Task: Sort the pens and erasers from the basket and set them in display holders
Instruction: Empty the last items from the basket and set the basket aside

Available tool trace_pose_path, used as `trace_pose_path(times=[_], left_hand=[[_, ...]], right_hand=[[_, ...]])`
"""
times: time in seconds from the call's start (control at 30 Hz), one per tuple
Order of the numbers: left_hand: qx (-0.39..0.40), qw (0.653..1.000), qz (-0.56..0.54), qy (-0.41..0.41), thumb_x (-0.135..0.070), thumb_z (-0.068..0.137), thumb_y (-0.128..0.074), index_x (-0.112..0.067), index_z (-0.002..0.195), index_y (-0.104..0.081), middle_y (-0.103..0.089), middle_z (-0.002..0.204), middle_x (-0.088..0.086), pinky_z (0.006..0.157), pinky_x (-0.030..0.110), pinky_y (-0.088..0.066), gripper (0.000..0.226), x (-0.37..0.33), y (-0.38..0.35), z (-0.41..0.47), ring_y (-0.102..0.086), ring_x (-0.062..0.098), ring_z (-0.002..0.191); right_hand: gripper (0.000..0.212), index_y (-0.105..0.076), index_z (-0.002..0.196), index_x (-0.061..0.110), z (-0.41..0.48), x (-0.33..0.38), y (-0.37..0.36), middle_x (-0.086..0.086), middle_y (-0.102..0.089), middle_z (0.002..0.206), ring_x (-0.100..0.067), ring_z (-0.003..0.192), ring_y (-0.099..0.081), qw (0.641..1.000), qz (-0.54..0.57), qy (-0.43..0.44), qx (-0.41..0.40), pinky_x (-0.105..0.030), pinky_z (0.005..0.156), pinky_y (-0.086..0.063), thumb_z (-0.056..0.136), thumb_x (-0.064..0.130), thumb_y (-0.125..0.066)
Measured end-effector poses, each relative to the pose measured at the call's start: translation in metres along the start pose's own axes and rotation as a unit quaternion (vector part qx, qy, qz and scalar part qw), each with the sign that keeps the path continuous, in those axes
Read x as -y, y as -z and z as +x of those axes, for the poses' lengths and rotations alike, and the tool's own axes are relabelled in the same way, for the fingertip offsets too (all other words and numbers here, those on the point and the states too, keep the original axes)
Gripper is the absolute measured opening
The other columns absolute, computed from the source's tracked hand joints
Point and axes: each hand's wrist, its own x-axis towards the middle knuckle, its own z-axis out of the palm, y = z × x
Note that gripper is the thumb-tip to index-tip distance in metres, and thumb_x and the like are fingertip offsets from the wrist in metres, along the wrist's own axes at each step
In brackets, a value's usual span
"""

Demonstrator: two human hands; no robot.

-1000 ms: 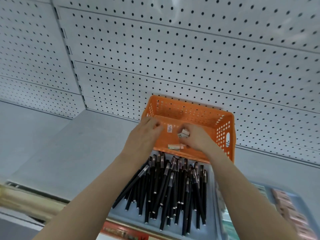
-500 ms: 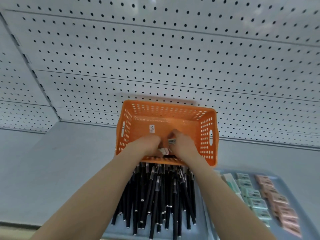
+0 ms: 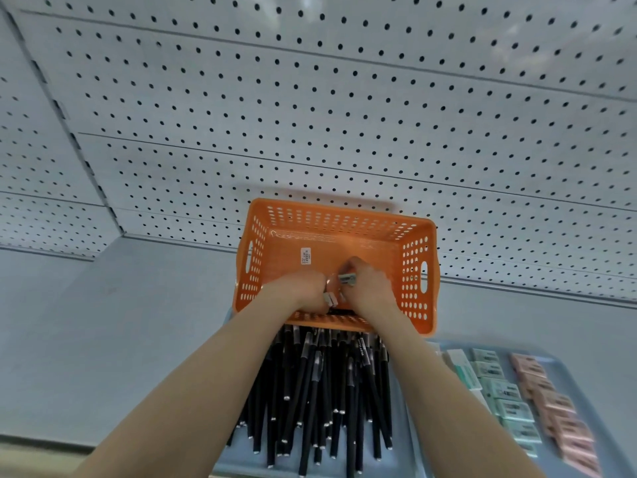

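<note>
An orange perforated basket (image 3: 417,270) stands on the grey shelf against the pegboard. Both my hands reach into its near part. My right hand (image 3: 368,288) pinches a small greenish eraser (image 3: 346,279) between fingertips. My left hand (image 3: 300,294) is curled around small pinkish erasers (image 3: 329,300) at its fingertips. A black pen (image 3: 339,311) lies in the basket under my hands. In front of the basket a pile of black pens (image 3: 320,391) fills a grey holder. To the right, rows of green erasers (image 3: 499,391) and pink erasers (image 3: 551,405) lie in another grey holder.
A white pegboard wall (image 3: 310,115) rises behind the basket. The grey shelf surface (image 3: 120,322) stretches left of the basket. The shelf's front edge (image 3: 41,443) runs along the lower left. A white label (image 3: 305,256) sticks to the basket floor.
The view has swung, so the basket sits more central and the eraser holder shows on the right. My hands came closer together inside the basket, gathering small erasers.
</note>
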Motion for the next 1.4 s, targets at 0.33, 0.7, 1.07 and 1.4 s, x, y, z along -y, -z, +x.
trace_pose_path(times=[0.33,0.7,1.07,1.4], left_hand=[[-0.017,1.000,-0.015,-0.013,-0.020,0.091,-0.060,-0.016,0.126,-0.055,-0.061,0.120,0.005,0.085,0.031,-0.050,0.035,0.009,-0.005,-0.005,-0.059,0.021,0.103],[-0.278,0.956,-0.090,-0.022,0.001,0.094,-0.049,-0.009,0.132,-0.041,-0.044,0.129,0.014,0.080,0.033,-0.045,0.040,0.018,0.008,-0.022,-0.056,0.028,0.100],[-0.377,0.911,-0.145,-0.086,-0.015,0.100,-0.046,-0.012,0.133,-0.038,-0.044,0.125,0.010,0.050,0.015,-0.033,0.034,-0.027,0.012,-0.049,-0.045,0.005,0.066],[-0.358,0.876,-0.296,-0.131,-0.020,0.101,-0.048,-0.016,0.127,-0.047,-0.055,0.095,-0.005,0.059,0.021,-0.035,0.026,-0.123,-0.014,-0.046,-0.052,0.010,0.075]], right_hand=[[0.023,-0.060,0.113,0.019,0.000,-0.005,-0.001,-0.001,-0.068,0.102,-0.017,0.082,-0.064,0.998,0.047,0.012,-0.035,-0.026,0.070,-0.052,0.091,0.013,-0.062],[0.018,-0.064,0.111,0.020,-0.013,-0.001,0.037,0.009,-0.061,0.089,-0.015,0.076,-0.063,0.956,0.214,0.096,-0.177,-0.044,0.072,-0.057,0.097,0.011,-0.057],[0.013,-0.068,0.104,0.020,-0.060,-0.039,0.077,0.003,-0.070,0.094,-0.022,0.081,-0.067,0.915,0.291,0.051,-0.274,-0.040,0.070,-0.058,0.095,0.017,-0.059],[0.020,-0.066,0.103,0.017,-0.104,-0.146,0.119,-0.004,-0.070,0.092,-0.008,0.055,-0.061,0.903,0.327,-0.024,-0.278,-0.032,0.061,-0.057,0.098,0.009,-0.048]])
